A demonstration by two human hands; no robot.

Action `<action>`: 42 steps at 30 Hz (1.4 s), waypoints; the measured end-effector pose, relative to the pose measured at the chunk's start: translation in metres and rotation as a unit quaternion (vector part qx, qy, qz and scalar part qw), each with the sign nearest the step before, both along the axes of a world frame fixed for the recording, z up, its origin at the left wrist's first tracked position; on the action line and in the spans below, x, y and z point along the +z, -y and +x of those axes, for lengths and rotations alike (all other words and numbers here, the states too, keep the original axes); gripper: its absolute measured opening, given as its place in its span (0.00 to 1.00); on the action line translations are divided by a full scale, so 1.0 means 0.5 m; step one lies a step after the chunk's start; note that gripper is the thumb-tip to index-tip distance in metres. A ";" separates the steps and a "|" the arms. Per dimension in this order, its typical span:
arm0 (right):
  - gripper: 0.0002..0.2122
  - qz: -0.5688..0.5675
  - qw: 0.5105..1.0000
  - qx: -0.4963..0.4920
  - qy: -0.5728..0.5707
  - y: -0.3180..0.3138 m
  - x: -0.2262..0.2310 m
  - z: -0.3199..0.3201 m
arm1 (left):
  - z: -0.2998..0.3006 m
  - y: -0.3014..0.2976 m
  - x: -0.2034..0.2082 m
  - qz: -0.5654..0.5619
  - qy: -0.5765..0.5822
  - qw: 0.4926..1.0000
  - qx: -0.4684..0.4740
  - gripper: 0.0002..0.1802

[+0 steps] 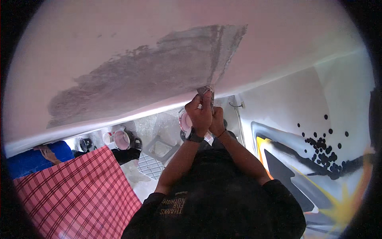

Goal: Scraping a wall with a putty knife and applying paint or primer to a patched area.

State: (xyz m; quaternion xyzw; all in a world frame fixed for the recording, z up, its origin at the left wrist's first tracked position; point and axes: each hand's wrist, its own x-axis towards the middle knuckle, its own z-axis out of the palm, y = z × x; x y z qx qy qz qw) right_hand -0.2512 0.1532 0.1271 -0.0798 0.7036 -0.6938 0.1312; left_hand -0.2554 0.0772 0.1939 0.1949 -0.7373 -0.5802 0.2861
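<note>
My left hand (200, 115), with a dark band on its wrist, is closed with the thumb up on a small grey, plaster-smeared tool (211, 94). Its exact kind is hidden by the fingers. Just right of it and a little lower, my right hand (217, 122) is closed too, at the lower part of the same tool. The tool's upper end meets the pinkish-white surface (278, 44) at the lower tip of a wet grey plaster patch (139, 77). That patch spreads far to the left, with ragged edges and a darker streak near its right side.
Below stand a pink-lined bucket (185, 120), another bucket (121, 139) and a grey plastic crate (153, 157). A pink checked cloth (79, 191) fills the lower left, beside another person's hand (48, 154) on something blue. To the right runs a spray-painted wall (286, 95) with a cable near its edge.
</note>
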 end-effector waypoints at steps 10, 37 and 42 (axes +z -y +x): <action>0.12 0.059 0.998 0.030 -0.007 0.005 0.028 0.000 | 0.000 0.009 0.014 0.010 0.024 1.000 -0.003 0.12; 0.12 0.001 1.000 0.001 0.011 0.007 0.007 0.003 | -0.005 0.007 0.009 0.020 0.028 0.999 -0.018 0.12; 0.12 0.051 0.999 0.004 -0.012 0.009 0.008 0.003 | -0.009 0.011 0.011 0.015 0.034 0.999 -0.015 0.13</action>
